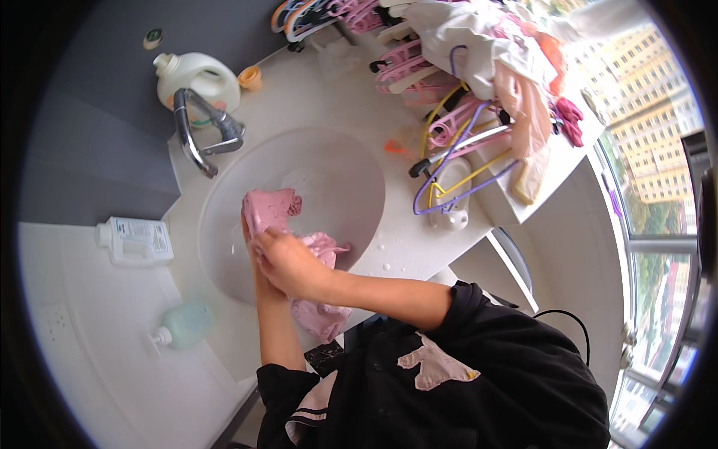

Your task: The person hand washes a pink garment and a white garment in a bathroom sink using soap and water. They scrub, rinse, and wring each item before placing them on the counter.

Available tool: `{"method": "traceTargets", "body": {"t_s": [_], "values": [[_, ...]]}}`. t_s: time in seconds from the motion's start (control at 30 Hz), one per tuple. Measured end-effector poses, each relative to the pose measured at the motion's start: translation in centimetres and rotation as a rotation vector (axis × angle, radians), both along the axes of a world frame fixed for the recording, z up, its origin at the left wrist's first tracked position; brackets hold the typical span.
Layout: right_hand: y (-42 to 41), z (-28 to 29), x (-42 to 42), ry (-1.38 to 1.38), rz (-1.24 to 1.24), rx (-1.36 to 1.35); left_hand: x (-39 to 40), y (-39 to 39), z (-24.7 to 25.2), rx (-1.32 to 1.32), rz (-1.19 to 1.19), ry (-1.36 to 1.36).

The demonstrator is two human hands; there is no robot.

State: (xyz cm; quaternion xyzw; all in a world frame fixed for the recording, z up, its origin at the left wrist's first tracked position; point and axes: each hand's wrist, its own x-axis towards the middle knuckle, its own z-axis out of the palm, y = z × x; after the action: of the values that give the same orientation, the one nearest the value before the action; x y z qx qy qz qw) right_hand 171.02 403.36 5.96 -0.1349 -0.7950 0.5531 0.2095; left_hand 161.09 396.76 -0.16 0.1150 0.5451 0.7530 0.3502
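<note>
A wet-looking pink garment (268,209) with a faint raised pattern is bunched over the white oval washbasin (359,185). My left hand (254,262) is under the cloth at the basin's left side, its fingers mostly hidden by the fabric and my other hand. Blurred by motion, my right hand (289,261) crosses over the left and grips part of the garment. More of the pink cloth drapes past my right wrist and hangs over the near rim. Behind the basin's left edge stands a chrome faucet (190,134); no running water is visible.
A white detergent jug (199,81) and orange cap (251,78) stand behind the faucet. At left are a white bottle (140,241) and a green pump bottle (188,325). Hangers (449,151), piled clothes (460,39) and a soap dish (451,193) occupy the right.
</note>
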Motion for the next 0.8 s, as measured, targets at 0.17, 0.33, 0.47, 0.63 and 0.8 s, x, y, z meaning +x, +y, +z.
{"method": "traceTargets", "body": {"t_s": [0.17,0.33,0.47,0.63,0.8], "values": [[-2.2,1.4,1.1,-0.21,0.125,0.32,1.1,-0.5,0.9,-0.092,-0.148,0.185],[-1.6,0.8,2.7,-0.104,0.174,0.384,0.8,1.7,1.3,-0.226,-0.087,0.693],[4.3,2.0,-2.0,-0.055,-0.138,0.416,-1.8,2.5,1.3,-0.532,-0.097,1.371],[10.7,1.4,-11.1,0.14,-0.037,0.373,-2.6,3.1,1.6,-0.553,0.009,1.414],[12.0,-1.3,-20.3,0.006,0.242,0.263,-3.0,2.5,1.6,-0.558,0.07,1.377]]}}
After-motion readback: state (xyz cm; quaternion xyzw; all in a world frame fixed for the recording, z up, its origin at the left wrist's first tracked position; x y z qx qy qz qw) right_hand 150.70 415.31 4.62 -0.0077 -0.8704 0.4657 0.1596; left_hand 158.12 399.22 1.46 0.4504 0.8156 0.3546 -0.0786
